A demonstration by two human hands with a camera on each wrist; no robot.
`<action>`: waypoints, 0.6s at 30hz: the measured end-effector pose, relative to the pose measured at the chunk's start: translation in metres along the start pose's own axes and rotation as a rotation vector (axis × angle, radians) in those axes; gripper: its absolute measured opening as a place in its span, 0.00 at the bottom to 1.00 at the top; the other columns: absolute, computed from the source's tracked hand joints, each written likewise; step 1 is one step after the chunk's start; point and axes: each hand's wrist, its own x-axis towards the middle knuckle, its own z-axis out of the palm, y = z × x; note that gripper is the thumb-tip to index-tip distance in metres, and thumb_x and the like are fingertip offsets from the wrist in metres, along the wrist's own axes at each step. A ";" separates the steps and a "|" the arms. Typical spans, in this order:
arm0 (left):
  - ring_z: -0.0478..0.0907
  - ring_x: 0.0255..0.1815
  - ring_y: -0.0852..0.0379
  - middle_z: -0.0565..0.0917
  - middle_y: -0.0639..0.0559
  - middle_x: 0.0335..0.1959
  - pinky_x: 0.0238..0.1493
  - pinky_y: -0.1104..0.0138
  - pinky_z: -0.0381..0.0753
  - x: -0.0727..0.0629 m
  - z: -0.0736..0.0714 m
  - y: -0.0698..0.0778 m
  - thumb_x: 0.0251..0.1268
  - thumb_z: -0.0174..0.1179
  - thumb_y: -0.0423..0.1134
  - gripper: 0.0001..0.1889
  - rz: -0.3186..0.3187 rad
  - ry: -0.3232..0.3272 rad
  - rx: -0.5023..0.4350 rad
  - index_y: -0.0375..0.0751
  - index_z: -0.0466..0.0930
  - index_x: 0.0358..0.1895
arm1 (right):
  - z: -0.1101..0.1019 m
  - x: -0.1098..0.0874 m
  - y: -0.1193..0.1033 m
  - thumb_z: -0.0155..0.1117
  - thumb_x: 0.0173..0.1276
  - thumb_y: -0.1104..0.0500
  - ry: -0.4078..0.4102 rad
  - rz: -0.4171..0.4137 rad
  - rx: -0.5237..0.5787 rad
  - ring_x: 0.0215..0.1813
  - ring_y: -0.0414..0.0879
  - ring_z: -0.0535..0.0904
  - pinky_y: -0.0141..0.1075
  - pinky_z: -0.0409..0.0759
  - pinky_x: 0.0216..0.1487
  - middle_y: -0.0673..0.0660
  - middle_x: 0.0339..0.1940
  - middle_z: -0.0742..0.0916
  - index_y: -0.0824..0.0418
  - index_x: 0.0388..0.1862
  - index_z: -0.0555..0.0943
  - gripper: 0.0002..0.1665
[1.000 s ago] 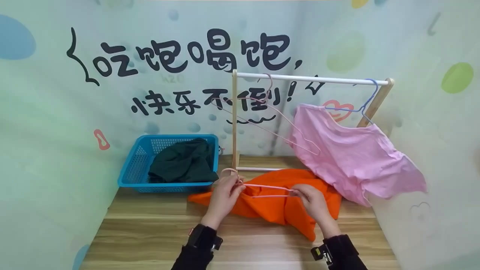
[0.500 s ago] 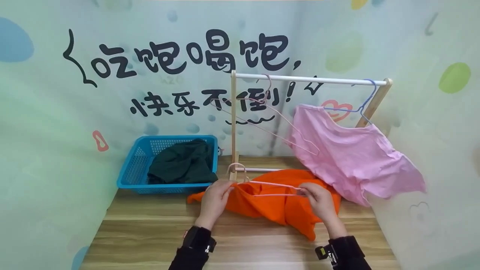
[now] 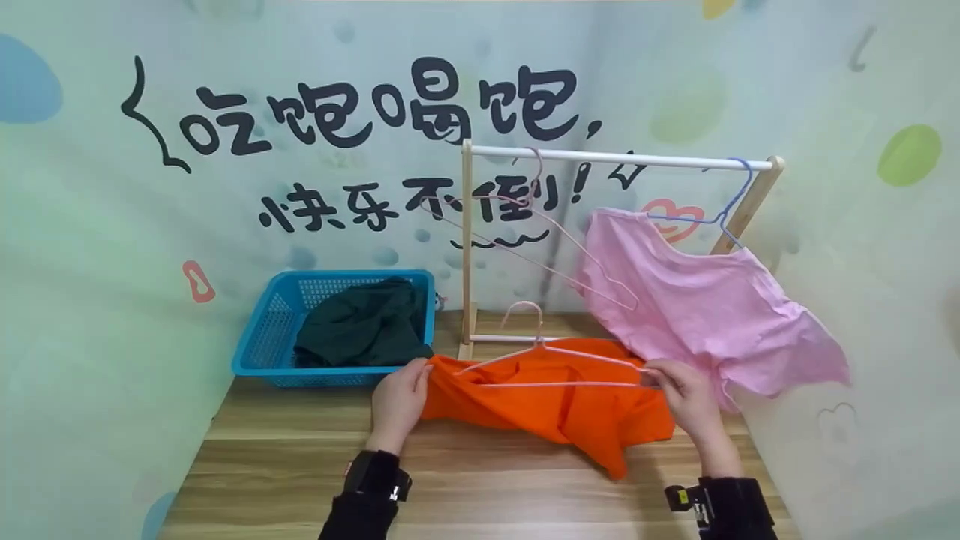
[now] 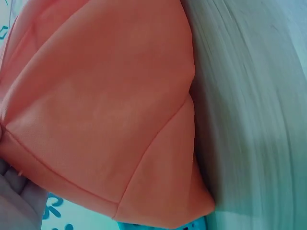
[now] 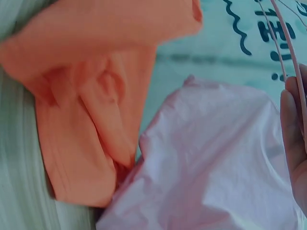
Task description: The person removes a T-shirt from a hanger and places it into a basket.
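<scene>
In the head view an orange shirt (image 3: 517,416) lies bunched over the table's middle. My left hand (image 3: 397,405) pinches its upper left edge and pulls it out to the side. My right hand (image 3: 686,394) grips the right end of a light pink wire hanger (image 3: 562,384), whose hook points up. The hanger's left end disappears inside the shirt's opening. Seams of the orange cloth (image 4: 115,110) fill much of the left wrist view. Fingers (image 5: 291,115) around the hanger show at the right edge of the right wrist view.
Behind stands a small rack with a white rail (image 3: 622,157). On it hang a bare pink hanger (image 3: 570,234) and a pink shirt (image 3: 705,315) on a blue hanger (image 3: 739,195). A blue basket (image 3: 259,330) holding a dark green garment (image 3: 367,322) is at left.
My left hand has moved left, from the hanger's hook to the shirt's edge, drawing it outward. My right hand has moved right with the hanger, whose hook now shows fully between the hands.
</scene>
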 end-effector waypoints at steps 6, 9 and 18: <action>0.78 0.27 0.50 0.83 0.49 0.27 0.34 0.56 0.80 0.004 -0.009 -0.009 0.76 0.53 0.40 0.11 -0.115 0.010 -0.002 0.39 0.82 0.39 | -0.020 -0.002 0.009 0.58 0.52 0.91 0.073 0.030 0.021 0.30 0.37 0.85 0.24 0.81 0.33 0.71 0.25 0.83 0.81 0.33 0.80 0.14; 0.75 0.25 0.51 0.81 0.49 0.25 0.31 0.56 0.77 0.006 -0.015 -0.015 0.77 0.52 0.40 0.12 -0.157 0.042 -0.013 0.39 0.81 0.36 | -0.029 -0.006 0.021 0.54 0.54 0.92 0.125 0.060 0.075 0.33 0.31 0.84 0.25 0.81 0.33 0.73 0.26 0.83 0.83 0.34 0.79 0.14; 0.70 0.21 0.51 0.74 0.49 0.20 0.26 0.58 0.70 0.005 -0.043 -0.031 0.76 0.53 0.37 0.11 -0.193 0.214 -0.023 0.37 0.80 0.33 | -0.052 -0.006 0.031 0.54 0.62 0.86 0.234 0.078 0.051 0.34 0.30 0.84 0.24 0.81 0.36 0.56 0.28 0.88 0.81 0.35 0.79 0.09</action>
